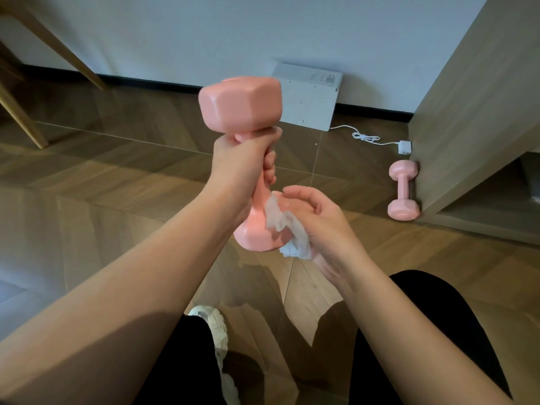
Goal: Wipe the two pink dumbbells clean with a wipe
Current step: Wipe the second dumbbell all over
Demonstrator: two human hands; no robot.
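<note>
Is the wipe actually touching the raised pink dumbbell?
Touching. The head view shows the wipe, held in the right hand, lying against the lower head of the raised dumbbell with no gap.

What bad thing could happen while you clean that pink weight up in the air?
The left hand alone holds the dumbbell up by its handle; if the wipe in the right hand makes it slippery, it might drop toward the shoe below. The wipe is bunched up, so spots could get missed. The other dumbbell lies on the floor by the cabinet, where a foot could catch it.
</note>
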